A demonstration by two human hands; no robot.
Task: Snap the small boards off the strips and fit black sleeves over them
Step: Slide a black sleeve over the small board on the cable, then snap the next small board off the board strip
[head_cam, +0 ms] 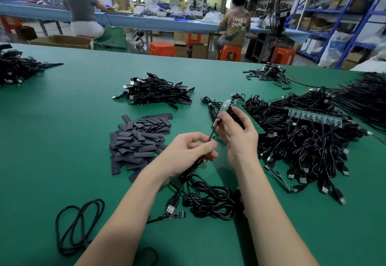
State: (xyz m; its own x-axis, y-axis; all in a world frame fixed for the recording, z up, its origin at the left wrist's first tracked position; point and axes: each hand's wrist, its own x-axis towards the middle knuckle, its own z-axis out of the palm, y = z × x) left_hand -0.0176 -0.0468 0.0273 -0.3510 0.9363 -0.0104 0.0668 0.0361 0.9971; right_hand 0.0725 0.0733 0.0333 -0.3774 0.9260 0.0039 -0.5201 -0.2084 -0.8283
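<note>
sleeves heaped left of hands, cables piled right

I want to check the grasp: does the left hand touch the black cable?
Touching. The head view shows the left hand pinching the black cable between thumb and fingers; the cable runs up toward the right hand.

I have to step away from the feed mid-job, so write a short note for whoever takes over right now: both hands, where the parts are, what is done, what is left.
Left hand pinches a black cable over the green table.
Right hand holds that cable's upper end beside the board strip.
Loose black sleeves are piled left of the hands.
One bare small board lies near the left forearm, unsleeved.
Left to do: strips remain in the cable heap on the right; snap and sleeve them.
</note>
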